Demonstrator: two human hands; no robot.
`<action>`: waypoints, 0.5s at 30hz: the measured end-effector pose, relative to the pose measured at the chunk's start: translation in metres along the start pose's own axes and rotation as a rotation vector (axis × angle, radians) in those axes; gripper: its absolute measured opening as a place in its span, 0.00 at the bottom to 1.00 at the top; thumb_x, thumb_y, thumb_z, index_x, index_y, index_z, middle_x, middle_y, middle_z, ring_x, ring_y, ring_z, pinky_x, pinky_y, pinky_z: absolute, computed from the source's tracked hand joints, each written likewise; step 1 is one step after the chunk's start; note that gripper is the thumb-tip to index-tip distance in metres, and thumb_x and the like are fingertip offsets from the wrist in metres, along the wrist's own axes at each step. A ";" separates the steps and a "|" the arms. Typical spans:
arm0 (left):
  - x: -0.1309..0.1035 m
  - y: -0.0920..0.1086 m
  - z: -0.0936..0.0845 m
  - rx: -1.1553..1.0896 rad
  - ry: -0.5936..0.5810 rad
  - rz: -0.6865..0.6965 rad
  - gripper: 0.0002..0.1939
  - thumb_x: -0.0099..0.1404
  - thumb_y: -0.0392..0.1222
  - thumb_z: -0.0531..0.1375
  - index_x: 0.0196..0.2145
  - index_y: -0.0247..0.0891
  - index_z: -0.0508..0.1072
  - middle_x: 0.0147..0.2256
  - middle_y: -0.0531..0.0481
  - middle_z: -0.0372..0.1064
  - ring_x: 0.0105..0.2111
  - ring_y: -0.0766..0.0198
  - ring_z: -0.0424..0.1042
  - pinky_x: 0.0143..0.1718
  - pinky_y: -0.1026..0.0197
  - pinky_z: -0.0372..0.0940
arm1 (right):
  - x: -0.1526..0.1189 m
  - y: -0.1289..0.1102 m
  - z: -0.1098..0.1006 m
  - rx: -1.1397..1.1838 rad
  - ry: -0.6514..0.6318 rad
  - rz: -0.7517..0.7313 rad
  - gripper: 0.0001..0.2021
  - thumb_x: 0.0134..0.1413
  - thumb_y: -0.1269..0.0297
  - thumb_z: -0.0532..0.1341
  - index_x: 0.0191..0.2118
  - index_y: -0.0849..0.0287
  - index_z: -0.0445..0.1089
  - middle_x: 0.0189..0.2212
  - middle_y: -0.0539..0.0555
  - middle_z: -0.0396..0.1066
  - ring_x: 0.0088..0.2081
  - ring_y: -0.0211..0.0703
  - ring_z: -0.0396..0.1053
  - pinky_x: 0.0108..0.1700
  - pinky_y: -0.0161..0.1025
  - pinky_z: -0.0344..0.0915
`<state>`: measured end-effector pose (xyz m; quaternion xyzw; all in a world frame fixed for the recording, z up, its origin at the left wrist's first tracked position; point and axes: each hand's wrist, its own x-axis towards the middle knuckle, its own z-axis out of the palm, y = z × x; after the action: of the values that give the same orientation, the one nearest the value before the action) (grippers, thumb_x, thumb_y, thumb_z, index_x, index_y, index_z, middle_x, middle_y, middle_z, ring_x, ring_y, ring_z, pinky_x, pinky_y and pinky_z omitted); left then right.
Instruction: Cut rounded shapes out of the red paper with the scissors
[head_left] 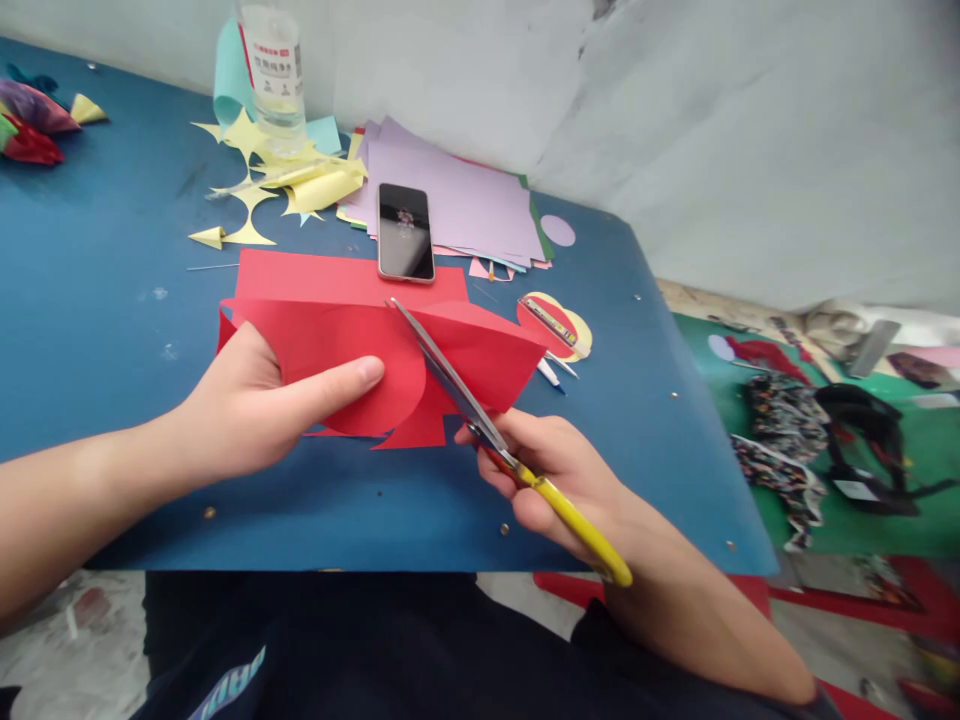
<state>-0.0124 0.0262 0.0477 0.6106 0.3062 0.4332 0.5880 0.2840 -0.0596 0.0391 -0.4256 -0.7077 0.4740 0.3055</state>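
My left hand (274, 400) holds a red sheet of paper (330, 345), its thumb on top and its fingers hidden beneath. In my right hand (551, 470) are scissors (454, 385) with yellow-coated handles, their blades reaching up and left across the red sheet. A curved cut edge runs through the sheet between my thumb and the blades. The sheet is raised and bent, with its right part sticking out above my right hand. Behind it, another red paper area (300, 275) lies on the blue table (135, 300).
A phone (406, 232) lies by a stack of purple and other papers (472, 200). Yellow scraps (251, 165) surround a water bottle (274, 75). Paper circles (581, 335), a clear-cased item and pens (550, 376) lie right. A green table (697, 360) with fabric stands further right.
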 end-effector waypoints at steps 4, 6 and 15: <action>0.000 0.002 0.001 -0.049 0.000 -0.043 0.14 0.71 0.47 0.76 0.52 0.42 0.88 0.51 0.45 0.89 0.51 0.47 0.89 0.49 0.55 0.86 | 0.000 0.001 0.001 0.015 0.010 0.017 0.38 0.65 0.21 0.65 0.46 0.60 0.75 0.25 0.46 0.65 0.24 0.36 0.55 0.25 0.37 0.55; 0.000 0.002 0.001 -0.056 0.004 -0.062 0.14 0.71 0.47 0.77 0.51 0.41 0.88 0.50 0.46 0.89 0.49 0.49 0.89 0.46 0.57 0.86 | -0.001 0.002 0.001 0.031 0.022 0.033 0.39 0.63 0.20 0.65 0.46 0.60 0.75 0.25 0.46 0.65 0.24 0.36 0.56 0.25 0.37 0.55; 0.000 0.002 0.002 -0.066 0.007 -0.059 0.11 0.72 0.45 0.77 0.48 0.40 0.88 0.46 0.48 0.89 0.45 0.55 0.88 0.43 0.63 0.84 | -0.003 0.001 0.003 0.076 0.035 0.080 0.40 0.62 0.20 0.67 0.48 0.61 0.76 0.23 0.45 0.64 0.23 0.35 0.55 0.25 0.37 0.53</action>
<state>-0.0113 0.0249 0.0494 0.5800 0.3120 0.4275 0.6192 0.2832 -0.0635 0.0371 -0.4500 -0.6659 0.5050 0.3147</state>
